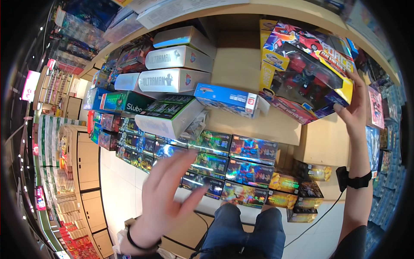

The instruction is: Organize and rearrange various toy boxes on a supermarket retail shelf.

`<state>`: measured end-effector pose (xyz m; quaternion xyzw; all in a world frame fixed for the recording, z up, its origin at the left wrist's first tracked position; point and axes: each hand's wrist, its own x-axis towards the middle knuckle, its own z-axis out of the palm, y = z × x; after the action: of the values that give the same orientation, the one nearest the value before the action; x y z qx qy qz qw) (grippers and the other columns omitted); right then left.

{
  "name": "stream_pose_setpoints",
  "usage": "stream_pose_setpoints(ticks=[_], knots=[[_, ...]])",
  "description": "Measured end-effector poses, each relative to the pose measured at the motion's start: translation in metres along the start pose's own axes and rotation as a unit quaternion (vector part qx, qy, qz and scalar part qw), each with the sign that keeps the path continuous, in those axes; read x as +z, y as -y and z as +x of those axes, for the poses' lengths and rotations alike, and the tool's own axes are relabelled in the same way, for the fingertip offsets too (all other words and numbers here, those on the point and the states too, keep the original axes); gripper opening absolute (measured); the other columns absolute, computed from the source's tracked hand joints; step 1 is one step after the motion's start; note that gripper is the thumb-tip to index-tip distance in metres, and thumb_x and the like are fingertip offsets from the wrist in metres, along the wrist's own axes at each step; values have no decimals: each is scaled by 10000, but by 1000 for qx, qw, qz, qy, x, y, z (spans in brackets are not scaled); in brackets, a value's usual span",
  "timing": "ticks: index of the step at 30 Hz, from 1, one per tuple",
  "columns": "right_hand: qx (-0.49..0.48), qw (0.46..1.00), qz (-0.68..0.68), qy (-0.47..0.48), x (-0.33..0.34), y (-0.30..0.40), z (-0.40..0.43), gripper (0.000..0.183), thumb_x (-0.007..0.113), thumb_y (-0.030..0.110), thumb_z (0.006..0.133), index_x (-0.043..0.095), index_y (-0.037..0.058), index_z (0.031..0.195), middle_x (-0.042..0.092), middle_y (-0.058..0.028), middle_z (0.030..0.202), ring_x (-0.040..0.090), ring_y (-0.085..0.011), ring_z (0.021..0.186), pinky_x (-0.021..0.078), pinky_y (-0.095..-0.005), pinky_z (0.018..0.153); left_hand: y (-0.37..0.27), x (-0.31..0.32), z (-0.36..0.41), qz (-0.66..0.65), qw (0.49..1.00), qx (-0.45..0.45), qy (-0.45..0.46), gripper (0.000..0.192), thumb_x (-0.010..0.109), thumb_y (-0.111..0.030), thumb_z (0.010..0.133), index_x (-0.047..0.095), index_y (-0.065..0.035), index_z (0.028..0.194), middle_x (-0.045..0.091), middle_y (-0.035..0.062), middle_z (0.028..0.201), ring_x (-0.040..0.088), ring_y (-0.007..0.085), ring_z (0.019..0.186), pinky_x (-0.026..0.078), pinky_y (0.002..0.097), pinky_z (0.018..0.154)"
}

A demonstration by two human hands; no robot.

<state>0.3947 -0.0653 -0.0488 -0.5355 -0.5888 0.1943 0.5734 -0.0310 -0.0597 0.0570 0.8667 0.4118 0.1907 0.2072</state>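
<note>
My right hand (354,103) grips the right end of a large window box holding a red toy robot (304,74), its thumb at the lower corner and its fingers behind the edge. The box is tilted on the wooden shelf. My left hand (168,191) is raised with fingers spread, holding nothing, above stacked shiny toy boxes (207,165). Between the hands, a blue toy box (224,98) lies on the shelf, its end flap sticking out. Beside it, a white and green box (168,118) rests at an angle.
White Ultraman boxes (174,80) are stacked at the shelf's left, beside a green box (126,102). Yellow and black boxes (284,183) stand lower right. A black cable (318,220) runs from my right wrist strap. The upper shelf's wooden edge (233,9) curves overhead.
</note>
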Motion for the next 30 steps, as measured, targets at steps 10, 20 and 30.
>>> stream_pose_setpoints(ticks=[10,20,30], knots=[[21,978,-185,92,18,-6,48,967,844,182,568,359,40,1392,422,-96,1370,374,-221,1314,250,-329,1104,53,71,-172,-173,965,-189,-63,502,657,-7,806,470,15,1271,582,177,1150,531,335,1111,445,417,936],[-51,889,-452,55,45,19,67,928,804,34,531,429,115,1377,273,-176,1490,271,-328,1394,312,-405,1108,93,74,-183,-178,954,-230,-72,481,704,-14,752,526,14,1198,574,195,1176,533,361,1098,421,422,947],[-83,834,-545,-7,58,-2,77,766,772,64,619,508,108,1336,483,-135,1363,468,-329,1244,395,-409,1032,115,72,-206,-223,938,-251,-90,496,714,-23,736,538,-15,1200,578,171,1172,542,369,1083,442,427,921]])
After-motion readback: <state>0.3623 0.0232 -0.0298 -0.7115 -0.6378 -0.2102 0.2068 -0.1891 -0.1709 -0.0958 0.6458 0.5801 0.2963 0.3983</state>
